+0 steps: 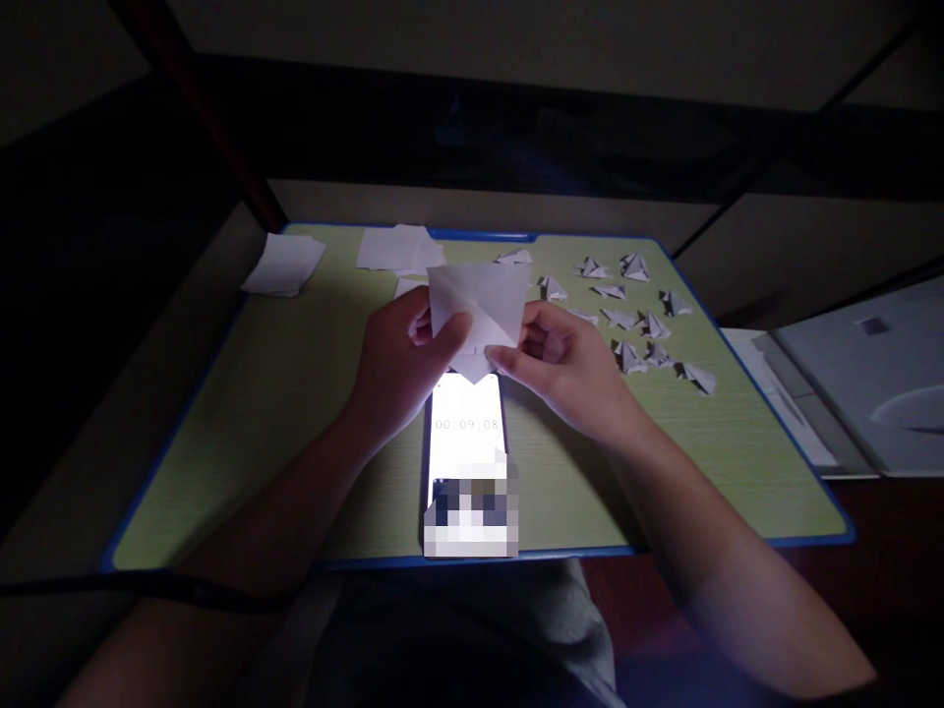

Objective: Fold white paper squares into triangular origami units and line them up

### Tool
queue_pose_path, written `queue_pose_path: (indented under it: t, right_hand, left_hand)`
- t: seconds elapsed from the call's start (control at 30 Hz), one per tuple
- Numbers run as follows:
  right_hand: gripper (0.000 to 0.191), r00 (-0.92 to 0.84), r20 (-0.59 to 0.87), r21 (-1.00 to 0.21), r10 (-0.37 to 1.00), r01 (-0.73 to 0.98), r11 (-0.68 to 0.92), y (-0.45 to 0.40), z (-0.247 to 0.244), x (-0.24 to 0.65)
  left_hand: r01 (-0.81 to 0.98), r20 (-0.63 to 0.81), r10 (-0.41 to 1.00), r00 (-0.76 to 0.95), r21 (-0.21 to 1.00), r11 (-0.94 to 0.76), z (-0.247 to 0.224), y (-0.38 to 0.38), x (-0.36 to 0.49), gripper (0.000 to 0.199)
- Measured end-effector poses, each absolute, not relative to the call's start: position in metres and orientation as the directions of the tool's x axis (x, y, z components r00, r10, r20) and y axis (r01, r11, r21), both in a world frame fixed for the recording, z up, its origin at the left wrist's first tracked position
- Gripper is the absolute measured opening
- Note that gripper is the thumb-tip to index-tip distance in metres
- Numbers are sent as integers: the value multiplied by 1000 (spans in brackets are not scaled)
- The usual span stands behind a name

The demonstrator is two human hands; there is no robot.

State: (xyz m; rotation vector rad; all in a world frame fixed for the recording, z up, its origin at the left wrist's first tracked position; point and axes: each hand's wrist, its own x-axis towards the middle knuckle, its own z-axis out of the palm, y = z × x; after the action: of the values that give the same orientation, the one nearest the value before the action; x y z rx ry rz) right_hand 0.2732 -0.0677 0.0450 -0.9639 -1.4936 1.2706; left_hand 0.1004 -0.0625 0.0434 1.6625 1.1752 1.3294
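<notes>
Okay, so it looks like a mid-fold moment: the person has a creased sheet of white paper up over the table, just past the top end of a lit phone reading 00:09:08. The left hand pinches the sheet from the left, thumb flat across its face, fingers mostly hidden behind. The right hand has its thumb at the lower right edge by the pointed bottom tip, fingers curled in; can't really tell how hard it's gripping. Faint diagonal creases show on the wide upper part, and there's a small fold line near the tip, so I'd guess that's the bit being worked. Next move probably calls for lining the edges up and pressing that crease firmly while the left thumb steadies things. Off to the right sit a bunch of small folded paper pieces, with a loose paper stack at the far left corner.
</notes>
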Motion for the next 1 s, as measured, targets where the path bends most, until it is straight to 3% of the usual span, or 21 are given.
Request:
queue_pose_path:
  t: [0.37, 0.5, 0.63, 1.0]
  right_hand:
    - [20, -303, 78, -991, 950, 84, 108, -69, 40, 274]
    - [18, -277, 137, -988, 951, 30, 151, -68, 43, 276]
    - [11, -136, 208, -978, 969, -63, 201, -61, 46, 281]
    - [34, -277, -20, -979, 961, -188, -74, -58, 40, 277]
  left_hand:
    - [236, 330, 940, 82, 910, -340, 41, -62, 101, 21]
    - [221, 322, 944, 65, 918, -329, 40, -61, 100, 19]
    - [208, 322, 944, 70, 921, -329, 40, -62, 102, 16]
    - [224, 307, 945, 111, 919, -324, 40, -69, 110, 9]
